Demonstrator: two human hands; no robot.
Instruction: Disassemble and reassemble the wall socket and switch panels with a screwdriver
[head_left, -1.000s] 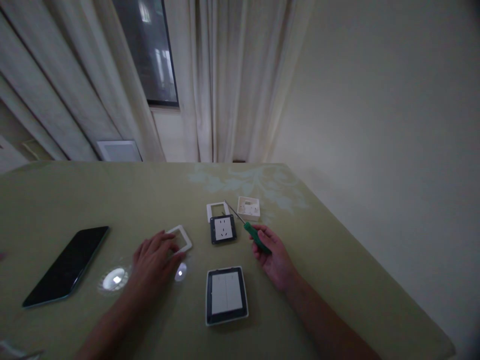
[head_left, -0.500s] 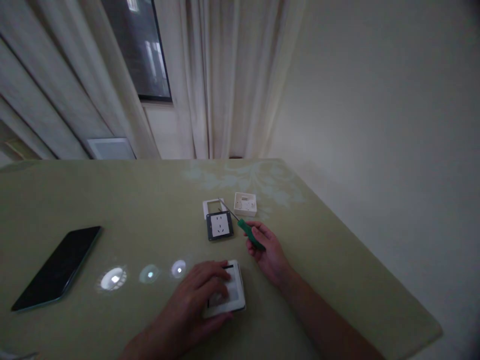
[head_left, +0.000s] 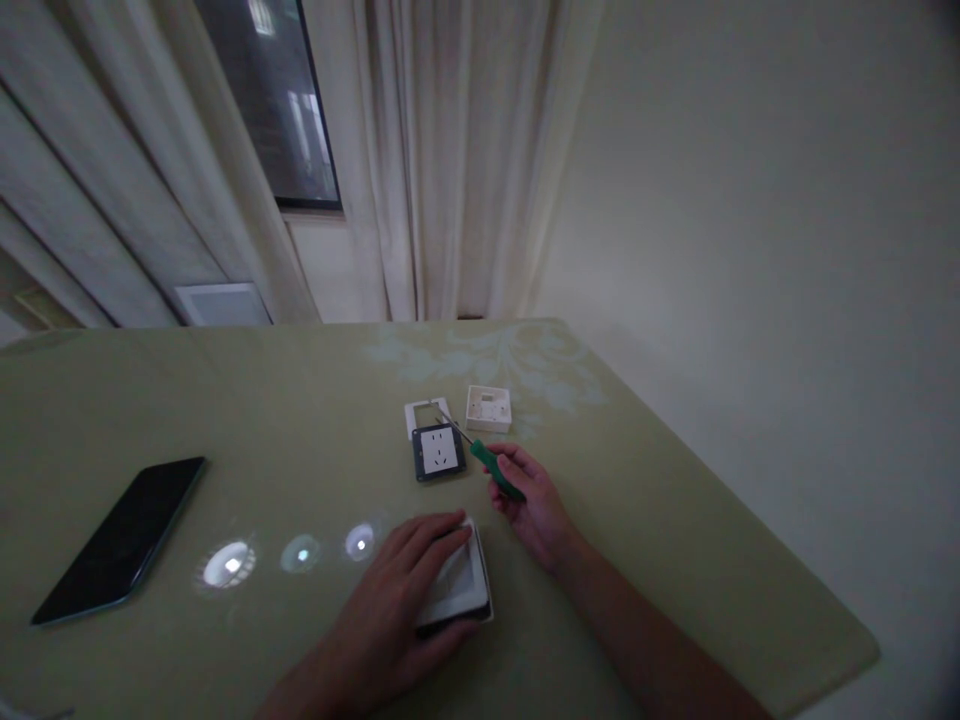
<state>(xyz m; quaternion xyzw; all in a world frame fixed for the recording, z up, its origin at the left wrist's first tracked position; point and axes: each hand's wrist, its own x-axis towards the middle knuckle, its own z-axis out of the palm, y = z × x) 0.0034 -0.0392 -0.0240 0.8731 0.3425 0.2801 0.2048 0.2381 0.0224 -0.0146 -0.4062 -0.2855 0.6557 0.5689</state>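
My right hand is closed round the green handle of a screwdriver, its shaft slanting up and left over a dark-framed wall socket. Under my left hand is a white cover frame at the near side of the table. The fingers curl over its far edge, with the thumb at its near edge. A dark layer shows beneath the frame along the near side; most of the piece is hidden by the hand. Beyond the socket lies another white frame, partly covered by it.
To the right of that frame stands an open white back box. A black tablet rests on the left of the green-covered table. Curtains hang behind the far edge, and a wall is at the right.
My left fingers have shifted to the far edge of the white frame, which now sits tilted with a dark gap at its near side. The right hand keeps the screwdriver, almost in place.
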